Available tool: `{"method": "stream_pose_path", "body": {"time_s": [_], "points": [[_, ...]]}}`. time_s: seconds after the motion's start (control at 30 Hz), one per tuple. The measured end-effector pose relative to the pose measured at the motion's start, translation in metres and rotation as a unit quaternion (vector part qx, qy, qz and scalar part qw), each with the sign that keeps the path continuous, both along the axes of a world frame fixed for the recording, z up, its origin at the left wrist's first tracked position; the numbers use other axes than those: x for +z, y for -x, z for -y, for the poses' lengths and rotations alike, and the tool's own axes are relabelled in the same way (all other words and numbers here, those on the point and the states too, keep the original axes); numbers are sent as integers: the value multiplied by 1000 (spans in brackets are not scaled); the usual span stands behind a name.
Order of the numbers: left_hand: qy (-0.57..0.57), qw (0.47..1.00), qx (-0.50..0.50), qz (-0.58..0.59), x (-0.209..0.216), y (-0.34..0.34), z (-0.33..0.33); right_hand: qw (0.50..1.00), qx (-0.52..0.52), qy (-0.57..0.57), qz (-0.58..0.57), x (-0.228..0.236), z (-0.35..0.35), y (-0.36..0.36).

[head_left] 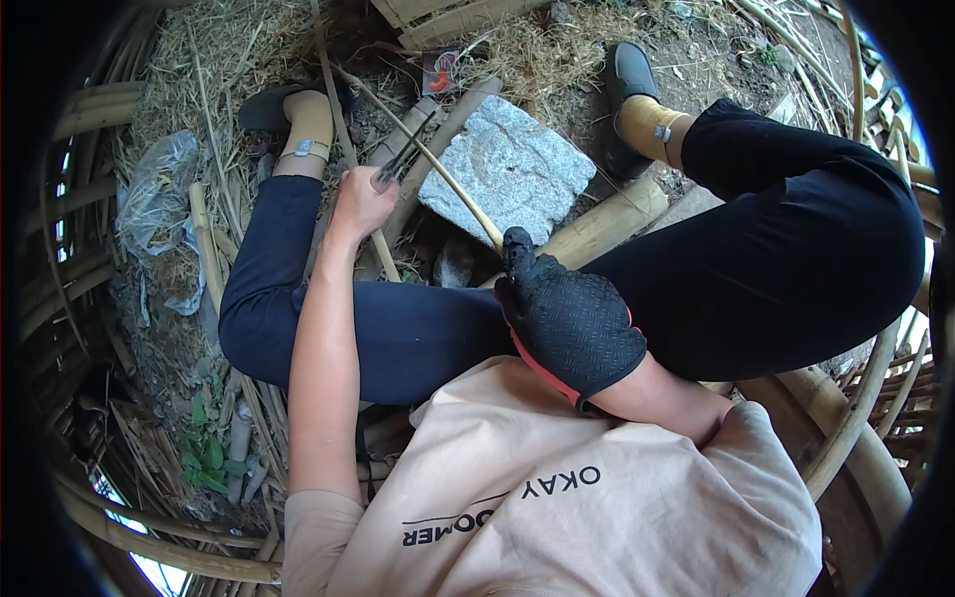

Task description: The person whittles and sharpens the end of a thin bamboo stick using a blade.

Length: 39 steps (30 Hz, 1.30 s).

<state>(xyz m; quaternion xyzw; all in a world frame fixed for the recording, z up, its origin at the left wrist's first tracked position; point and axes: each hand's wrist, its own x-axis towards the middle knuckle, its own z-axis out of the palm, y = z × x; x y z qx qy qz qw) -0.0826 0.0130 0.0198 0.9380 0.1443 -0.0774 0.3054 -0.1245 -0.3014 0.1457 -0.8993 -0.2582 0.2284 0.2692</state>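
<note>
1. Pale, slender, rod-like wooden stick (450, 181): located above the left edge of a grey, rough-faced, squarish stone block (517, 169). Long axis ran diagonally; thicker end at the right hand, thinner end pointing forward and to the left.
2. Right hand (567, 318), in a black textured glove with red edging: closed round the stick's near end, above the trousered thigh.
3. Left hand (363, 207), bare: fist closed on a dark, narrow-bladed metal tool (397, 163). Blade pointed forward and to the right, crossing the stick's line in view; contact between them could not be told.
4. Crumpled, clear plastic bag (159, 189): lay on straw-strewn ground at left; contents, if any, could not be told.
5. Small, flat red packet (439, 74): lay beyond the stone block; contents could not be told.
</note>
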Motion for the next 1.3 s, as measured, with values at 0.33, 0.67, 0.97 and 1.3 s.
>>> {"method": "stream_pose_path", "body": {"time_s": [0.33, 0.67, 0.97, 1.3], "points": [[-46, 996, 68, -47, -14, 3, -28, 1000, 7, 5, 9, 0, -3, 4], [-7, 999, -27, -33, 2, 1, -8, 999, 13, 33, 11, 1, -4, 1], [-80, 993, 80, -25, -20, 4, -38, 1000, 18, 9, 7, 8, -6, 3], [-20, 999, 35, 31, -24, 1, -21, 999, 31, 18, 10, 4, -5, 2]]}}
